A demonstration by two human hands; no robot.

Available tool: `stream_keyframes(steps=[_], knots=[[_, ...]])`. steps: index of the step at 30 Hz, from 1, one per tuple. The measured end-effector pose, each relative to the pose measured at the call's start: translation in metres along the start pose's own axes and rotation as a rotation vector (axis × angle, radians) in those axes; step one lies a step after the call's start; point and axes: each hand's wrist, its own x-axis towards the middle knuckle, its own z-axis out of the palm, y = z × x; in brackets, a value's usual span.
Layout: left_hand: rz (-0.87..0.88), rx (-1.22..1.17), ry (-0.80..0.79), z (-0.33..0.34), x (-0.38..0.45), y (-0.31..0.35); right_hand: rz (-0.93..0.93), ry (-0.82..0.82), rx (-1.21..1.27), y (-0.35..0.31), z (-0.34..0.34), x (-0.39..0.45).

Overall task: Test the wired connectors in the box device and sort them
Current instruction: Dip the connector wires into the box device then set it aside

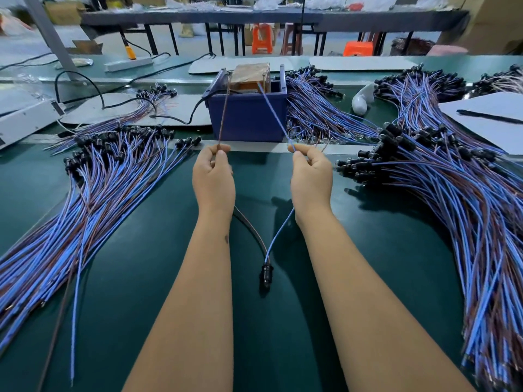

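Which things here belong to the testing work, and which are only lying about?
In use: left hand with brown wire, right hand with blue wire, black connector, blue box, wire piles.
Lying about: power strip, white sheets.

Single head-worn wide-angle view, looking forward and down along both forearms, close over the green bench mat [141,278]. Blue box device [249,117] is sitting centre frame beyond the hands; far tables are curving at the top edge.
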Motion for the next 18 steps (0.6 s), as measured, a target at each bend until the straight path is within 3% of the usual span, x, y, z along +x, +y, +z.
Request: stream_keyframes(steps=[12,18], knots=[[-0.037,0.073,-0.049,-0.003,0.013,-0.008,-0.042,-0.060,-0.081,0.010,-0.006,0.012],[-0.104,0.025,0.004,-0.005,0.018,-0.010,-0.040,-0.083,-0.091,0.009,-0.006,0.012]])
